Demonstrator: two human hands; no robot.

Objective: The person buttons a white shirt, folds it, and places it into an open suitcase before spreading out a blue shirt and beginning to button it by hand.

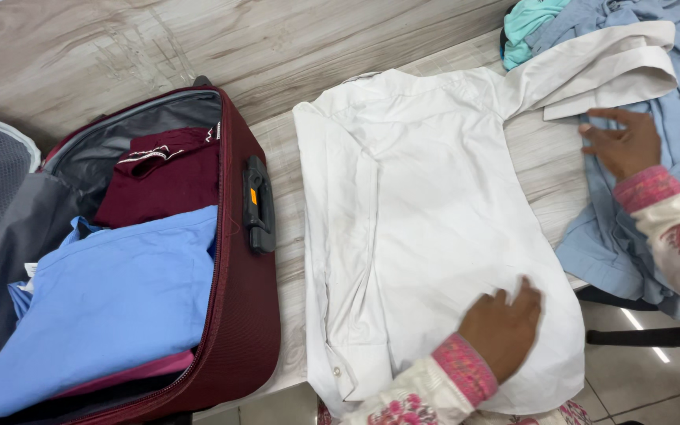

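A white shirt lies flat, back up, on the pale wood-grain table, one side folded in and one sleeve stretched to the upper right. My left hand presses flat on the shirt's lower part, fingers spread. My right hand hovers open just below the end of the sleeve, over a light blue shirt. Both arms wear cream sleeves with pink floral print and pink cuffs.
An open maroon suitcase stands left of the shirt, holding a folded blue garment and a dark red one. A heap of blue and teal clothes fills the upper right. Tiled floor shows at the lower right.
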